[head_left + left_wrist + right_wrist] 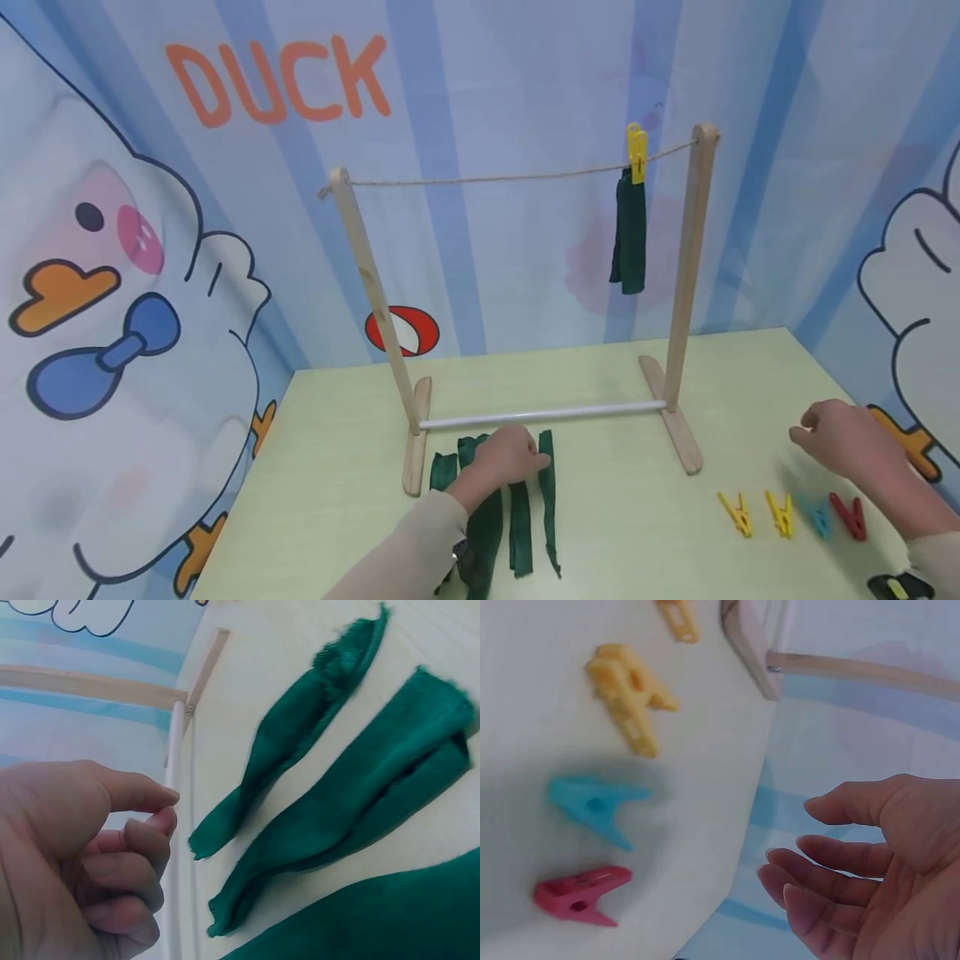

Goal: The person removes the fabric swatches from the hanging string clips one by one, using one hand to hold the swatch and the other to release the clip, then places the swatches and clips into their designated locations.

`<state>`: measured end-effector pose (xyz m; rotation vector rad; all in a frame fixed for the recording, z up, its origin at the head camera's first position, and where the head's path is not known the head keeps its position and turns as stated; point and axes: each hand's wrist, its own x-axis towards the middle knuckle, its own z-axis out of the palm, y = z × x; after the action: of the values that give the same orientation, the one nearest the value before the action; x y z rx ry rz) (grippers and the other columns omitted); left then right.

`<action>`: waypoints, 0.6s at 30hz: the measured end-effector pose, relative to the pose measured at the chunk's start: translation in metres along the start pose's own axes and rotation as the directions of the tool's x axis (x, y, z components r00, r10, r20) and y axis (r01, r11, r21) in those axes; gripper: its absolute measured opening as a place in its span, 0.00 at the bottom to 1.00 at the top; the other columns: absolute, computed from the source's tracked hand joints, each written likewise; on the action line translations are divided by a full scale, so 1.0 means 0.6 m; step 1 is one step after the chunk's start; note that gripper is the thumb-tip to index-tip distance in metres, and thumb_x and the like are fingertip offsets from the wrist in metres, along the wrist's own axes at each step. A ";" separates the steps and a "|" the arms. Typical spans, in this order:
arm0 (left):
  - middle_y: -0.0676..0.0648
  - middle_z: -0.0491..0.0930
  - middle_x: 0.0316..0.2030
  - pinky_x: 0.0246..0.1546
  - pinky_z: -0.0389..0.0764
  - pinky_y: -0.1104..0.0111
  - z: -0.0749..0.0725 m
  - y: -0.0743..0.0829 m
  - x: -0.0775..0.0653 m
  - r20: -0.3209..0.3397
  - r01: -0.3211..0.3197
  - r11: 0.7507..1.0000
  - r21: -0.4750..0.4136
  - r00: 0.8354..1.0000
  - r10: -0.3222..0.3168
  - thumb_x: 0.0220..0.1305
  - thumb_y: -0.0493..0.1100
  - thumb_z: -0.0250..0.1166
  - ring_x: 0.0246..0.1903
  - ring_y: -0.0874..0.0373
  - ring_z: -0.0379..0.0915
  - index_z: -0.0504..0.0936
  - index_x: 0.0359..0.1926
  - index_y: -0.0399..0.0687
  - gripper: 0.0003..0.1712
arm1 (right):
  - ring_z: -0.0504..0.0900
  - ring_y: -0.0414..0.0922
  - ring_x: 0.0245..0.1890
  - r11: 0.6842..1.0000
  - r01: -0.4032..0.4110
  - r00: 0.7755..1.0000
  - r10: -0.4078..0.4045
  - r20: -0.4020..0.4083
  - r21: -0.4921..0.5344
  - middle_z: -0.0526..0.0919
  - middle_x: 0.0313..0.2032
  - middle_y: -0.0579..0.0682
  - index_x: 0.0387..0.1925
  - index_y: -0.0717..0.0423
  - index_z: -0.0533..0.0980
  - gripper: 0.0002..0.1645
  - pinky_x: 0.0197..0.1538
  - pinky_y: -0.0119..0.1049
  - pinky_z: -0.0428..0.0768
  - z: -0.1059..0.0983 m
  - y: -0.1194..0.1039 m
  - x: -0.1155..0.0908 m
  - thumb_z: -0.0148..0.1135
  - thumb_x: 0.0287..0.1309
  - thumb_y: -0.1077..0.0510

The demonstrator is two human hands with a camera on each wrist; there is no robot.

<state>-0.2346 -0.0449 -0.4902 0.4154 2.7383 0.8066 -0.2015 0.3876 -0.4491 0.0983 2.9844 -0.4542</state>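
Observation:
My left hand (506, 458) hovers over several dark green cloth strips on the table, fingers curled and thumb tip near the index finger, with nothing visible in its grasp. In the left wrist view a narrow cloth strip (289, 735) and a wider folded strip (352, 787) lie beside the fingers, apart from them. My right hand (851, 433) is raised at the right, fingers loosely bent and holding nothing. Nearest to it are a red clothespin (849, 517) and a blue clothespin (819, 518). Two yellow clothespins, one at the left (737, 514) and one closer (780, 515), lie alongside.
Behind the strips stands a wooden frame (686, 275) with a rope (487, 179) strung across its top and a white rod (540, 414) low down. From the rope hangs a green strip (632, 237), clipped by a yellow clothespin (637, 154). Printed duck curtains surround the table.

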 end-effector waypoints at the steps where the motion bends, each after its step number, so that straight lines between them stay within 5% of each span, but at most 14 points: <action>1: 0.58 0.49 0.08 0.13 0.49 0.70 -0.004 0.002 0.001 -0.005 -0.012 1.000 -0.010 1.000 0.012 0.66 0.46 0.65 0.09 0.64 0.43 0.58 0.08 0.53 0.34 | 0.82 0.55 0.27 0.999 0.031 0.999 -0.030 -0.027 0.016 0.81 0.35 0.72 0.41 0.80 0.77 0.21 0.33 0.55 0.80 -0.004 -0.004 -0.001 0.63 0.61 0.59; 5: 0.57 0.53 0.07 0.13 0.51 0.70 -0.018 0.009 0.005 0.005 -0.050 0.997 -0.055 0.999 0.050 0.69 0.46 0.63 0.09 0.63 0.45 0.59 0.09 0.52 0.33 | 0.82 0.55 0.27 0.987 0.141 0.982 -0.129 -0.138 0.078 0.83 0.36 0.70 0.42 0.77 0.78 0.19 0.33 0.55 0.80 -0.020 -0.023 -0.004 0.61 0.64 0.59; 9: 0.52 0.69 0.09 0.14 0.56 0.69 -0.034 0.016 0.014 -0.008 -0.096 0.991 -0.097 0.995 0.096 0.71 0.46 0.61 0.09 0.62 0.53 0.68 0.10 0.49 0.29 | 0.82 0.58 0.30 0.972 0.200 0.954 -0.166 -0.250 0.120 0.83 0.38 0.69 0.43 0.75 0.79 0.20 0.30 0.53 0.79 -0.042 -0.054 -0.006 0.59 0.67 0.57; 12: 0.47 0.80 0.18 0.17 0.64 0.69 -0.050 0.022 0.024 -0.046 -0.137 0.981 -0.137 0.990 0.132 0.71 0.47 0.61 0.13 0.60 0.63 0.79 0.19 0.48 0.21 | 0.83 0.60 0.33 0.962 0.234 0.927 -0.178 -0.329 0.140 0.83 0.40 0.68 0.44 0.73 0.80 0.21 0.28 0.50 0.79 -0.067 -0.085 -0.007 0.56 0.69 0.55; 18: 0.50 0.85 0.26 0.28 0.73 0.65 -0.074 0.037 0.044 -0.103 -0.178 0.952 -0.247 0.982 0.157 0.71 0.49 0.63 0.29 0.57 0.79 0.84 0.36 0.50 0.10 | 0.83 0.57 0.31 0.954 0.250 0.901 -0.166 -0.401 0.167 0.84 0.40 0.66 0.46 0.68 0.81 0.22 0.26 0.45 0.78 -0.113 -0.146 -0.002 0.55 0.71 0.51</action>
<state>-0.2686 -0.0398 -0.4459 0.5767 2.6482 1.2296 -0.2149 0.3243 -0.3591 -0.1351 3.3325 -0.8790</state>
